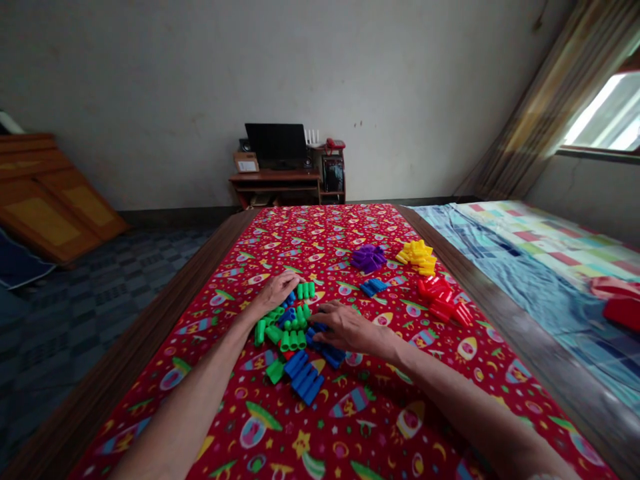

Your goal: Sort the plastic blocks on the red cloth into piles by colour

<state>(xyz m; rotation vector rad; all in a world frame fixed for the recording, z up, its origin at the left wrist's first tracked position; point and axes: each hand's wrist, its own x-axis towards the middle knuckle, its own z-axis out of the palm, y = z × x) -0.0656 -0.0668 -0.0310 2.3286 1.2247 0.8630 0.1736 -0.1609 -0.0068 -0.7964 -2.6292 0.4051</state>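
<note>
My left hand [278,292] is at the far edge of a loose pile of green and blue plastic building blocks. Its fingers are bent and close together beside a green block [306,290], with a blue piece [290,299] below them; their grip is partly hidden. My right hand [343,325] reaches in from the right, fingers curled down over blue blocks [330,352] that its palm partly covers. Between the hands lie several ribbed green blocks [293,341]. Nearer to me are more blue blocks [304,379] and a green one [275,371].
A red patterned cloth [370,427] covers the table. To the right are purple blocks [369,258], yellow blocks [418,256], red blocks [443,300] and a small blue group [373,287]. A bed [500,267] adjoins the right side. A desk with a monitor [276,145] stands beyond.
</note>
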